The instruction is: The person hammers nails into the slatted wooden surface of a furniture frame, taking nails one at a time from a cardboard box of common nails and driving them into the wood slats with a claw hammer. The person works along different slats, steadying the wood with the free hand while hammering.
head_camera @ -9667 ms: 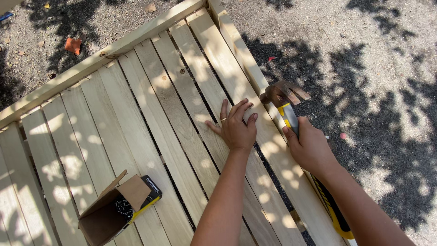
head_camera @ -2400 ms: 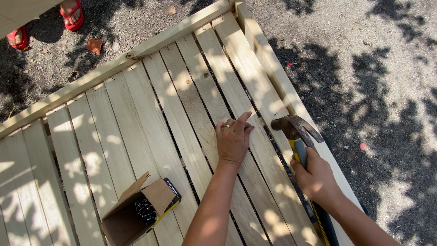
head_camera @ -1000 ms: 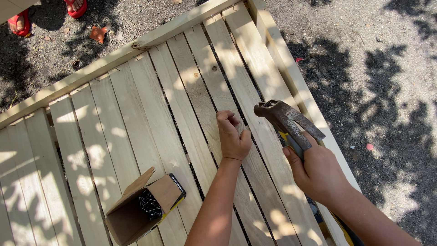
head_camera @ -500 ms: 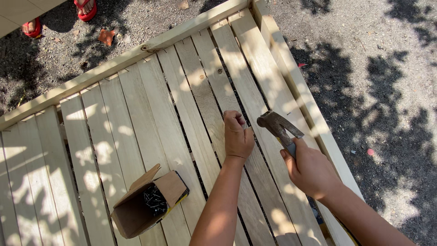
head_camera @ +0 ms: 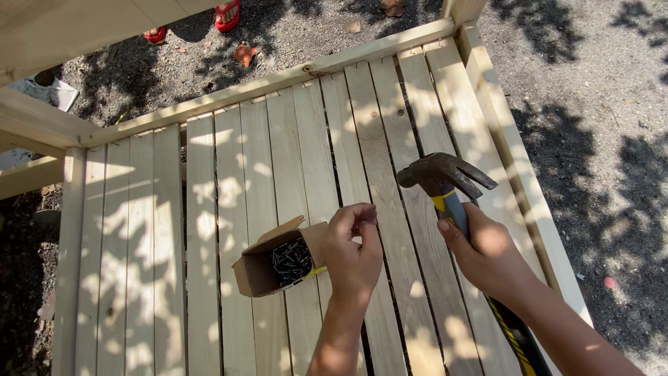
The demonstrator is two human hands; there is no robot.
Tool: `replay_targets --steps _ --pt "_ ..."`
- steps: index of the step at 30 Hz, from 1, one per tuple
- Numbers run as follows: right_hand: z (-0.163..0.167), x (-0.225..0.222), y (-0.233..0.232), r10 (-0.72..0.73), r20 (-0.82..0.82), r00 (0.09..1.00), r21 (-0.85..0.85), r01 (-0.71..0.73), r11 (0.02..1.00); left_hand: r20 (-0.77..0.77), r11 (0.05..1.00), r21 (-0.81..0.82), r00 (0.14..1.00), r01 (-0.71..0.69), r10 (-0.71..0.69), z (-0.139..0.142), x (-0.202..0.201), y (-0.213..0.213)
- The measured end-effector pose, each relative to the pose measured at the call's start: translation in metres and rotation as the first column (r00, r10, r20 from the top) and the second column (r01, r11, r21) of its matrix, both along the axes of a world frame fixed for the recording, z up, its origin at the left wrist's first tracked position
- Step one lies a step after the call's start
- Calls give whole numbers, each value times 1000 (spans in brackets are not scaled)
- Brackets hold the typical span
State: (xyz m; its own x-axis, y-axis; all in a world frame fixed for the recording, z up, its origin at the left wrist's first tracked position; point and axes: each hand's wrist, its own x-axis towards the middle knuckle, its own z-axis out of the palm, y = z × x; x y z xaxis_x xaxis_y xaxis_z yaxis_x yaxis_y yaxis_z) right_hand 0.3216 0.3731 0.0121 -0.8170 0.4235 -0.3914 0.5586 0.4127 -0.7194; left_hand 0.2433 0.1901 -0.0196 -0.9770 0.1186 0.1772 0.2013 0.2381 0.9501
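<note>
Your right hand (head_camera: 487, 254) grips the hammer (head_camera: 445, 182), fingers wrapped around its handle. Your left hand (head_camera: 353, 249) has its fingers pinched together, just beside the box of nails (head_camera: 278, 264).

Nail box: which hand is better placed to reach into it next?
Left, likely. The left hand sits right beside the open nail box, fingers pinched, while the right hand grips the hammer.

Your left hand (head_camera: 353, 252) lifts off slat, now beside nail box (head_camera: 278, 264); hammer (head_camera: 445, 182) raised off deck.
</note>
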Motion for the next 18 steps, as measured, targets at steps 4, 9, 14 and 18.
replay_targets --steps 4,9,14,18 --pt "3 -22 -28 150 -47 988 14 -149 989 302 886 -458 950 76 75 33 -31 -105" --pt "1 -38 -54 260 26 965 16 -261 965 774 45 -633 630 773 71 -9 -81 -108" --pt "-7 -36 -66 329 34 944 4 -329 944 656 149 -746 755 649 -4 -55 -84 -100" --pt "-8 -32 -69 326 34 945 -14 -326 945 613 167 -778 790 605 -8 -67 -83 -101"
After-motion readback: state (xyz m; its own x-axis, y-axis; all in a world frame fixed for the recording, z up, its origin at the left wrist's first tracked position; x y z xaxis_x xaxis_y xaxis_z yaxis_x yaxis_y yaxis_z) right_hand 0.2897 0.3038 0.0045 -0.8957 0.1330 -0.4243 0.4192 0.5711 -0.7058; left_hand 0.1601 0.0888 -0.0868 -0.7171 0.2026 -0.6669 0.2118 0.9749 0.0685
